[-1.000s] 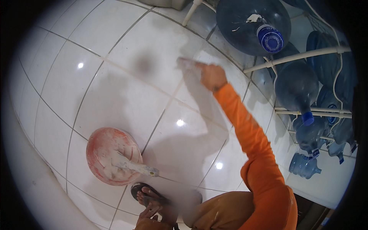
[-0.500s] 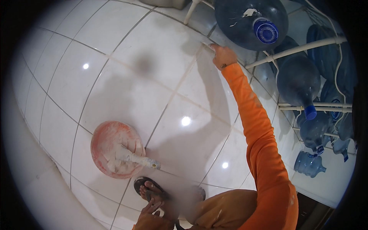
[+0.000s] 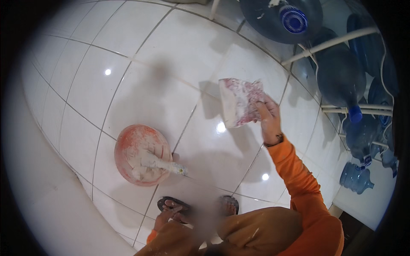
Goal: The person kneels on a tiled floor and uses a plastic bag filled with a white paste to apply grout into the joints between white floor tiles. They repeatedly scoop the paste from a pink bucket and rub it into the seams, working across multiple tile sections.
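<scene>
My right hand (image 3: 268, 114) grips a flat, squarish spreader (image 3: 241, 101), reddish and smeared with white paste. It is held up off the floor, its shadow falling on the tiles to its left. Low in the picture, my left hand (image 3: 165, 216) hangs near my left foot with fingers stretched and nothing visible in them. In front of that foot stands a round red bowl (image 3: 124, 147) with thick whitish paste (image 3: 141, 173) inside. A paste-crusted tool lies in it, its working end buried and its handle (image 3: 173, 166) jutting over the right rim.
White floor tiles (image 3: 171, 102) with grey joints spread around me, some joints filled with pale beige. Along the right, a white rack (image 3: 335, 42) holds several large blue water bottles (image 3: 341, 81). Another bottle (image 3: 356, 177) lies lower right. A pale curved surface (image 3: 47, 192) borders the left.
My right hand has come back from the far tile joint near the rack, lifting the spreader and turning its broad face into sight. The view has shifted slightly.
</scene>
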A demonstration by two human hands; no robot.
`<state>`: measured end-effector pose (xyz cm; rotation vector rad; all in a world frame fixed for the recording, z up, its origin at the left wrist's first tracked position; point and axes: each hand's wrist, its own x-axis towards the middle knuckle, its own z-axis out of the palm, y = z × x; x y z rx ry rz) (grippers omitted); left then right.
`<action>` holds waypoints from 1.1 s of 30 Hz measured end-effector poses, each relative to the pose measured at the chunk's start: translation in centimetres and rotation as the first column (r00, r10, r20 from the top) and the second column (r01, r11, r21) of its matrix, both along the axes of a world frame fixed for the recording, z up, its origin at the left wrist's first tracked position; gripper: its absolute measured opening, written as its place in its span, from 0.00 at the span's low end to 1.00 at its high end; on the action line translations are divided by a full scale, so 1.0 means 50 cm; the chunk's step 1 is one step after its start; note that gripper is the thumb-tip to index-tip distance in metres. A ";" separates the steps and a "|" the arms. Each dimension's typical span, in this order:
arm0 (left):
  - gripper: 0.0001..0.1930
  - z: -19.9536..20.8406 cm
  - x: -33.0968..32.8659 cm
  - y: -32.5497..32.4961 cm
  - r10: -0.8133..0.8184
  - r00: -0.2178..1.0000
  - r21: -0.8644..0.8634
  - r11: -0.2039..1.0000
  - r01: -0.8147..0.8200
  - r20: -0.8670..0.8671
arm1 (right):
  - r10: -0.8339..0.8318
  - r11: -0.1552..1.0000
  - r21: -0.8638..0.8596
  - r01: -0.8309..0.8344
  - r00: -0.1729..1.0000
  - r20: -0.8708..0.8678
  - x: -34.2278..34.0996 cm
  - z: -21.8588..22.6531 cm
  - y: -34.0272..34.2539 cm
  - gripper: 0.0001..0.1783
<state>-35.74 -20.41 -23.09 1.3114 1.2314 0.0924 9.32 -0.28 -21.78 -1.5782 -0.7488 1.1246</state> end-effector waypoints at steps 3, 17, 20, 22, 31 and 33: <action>0.18 0.034 0.053 0.114 -0.302 0.952 0.112 0.949 0.295 0.047 | -0.149 0.988 -0.101 0.119 0.905 -0.399 -0.047 -0.016 -0.045 0.17; 0.22 0.080 0.093 0.235 0.635 0.520 -0.315 0.755 -0.575 0.572 | 0.436 0.898 0.012 -0.440 0.884 -0.167 -0.382 0.022 -0.171 0.19; 0.21 0.096 0.033 0.212 0.671 0.515 -0.163 0.679 -0.716 0.533 | 0.309 0.844 0.130 -0.520 0.670 0.676 -0.395 0.014 -0.133 0.22; 0.21 0.102 -0.018 0.190 0.633 0.630 -0.008 0.708 -0.706 0.450 | 0.313 0.784 0.013 -0.621 0.413 0.856 -0.410 0.006 -0.123 0.25; 0.22 0.097 -0.051 0.134 0.773 0.215 -0.404 0.521 -0.752 0.597 | 0.649 0.659 -0.165 -0.734 0.444 0.618 -0.385 -0.021 -0.127 0.26; 0.21 0.125 -0.058 0.130 0.768 0.215 -0.392 0.519 -0.759 0.603 | 0.610 0.698 -0.064 -0.713 0.547 0.573 -0.370 0.053 -0.171 0.25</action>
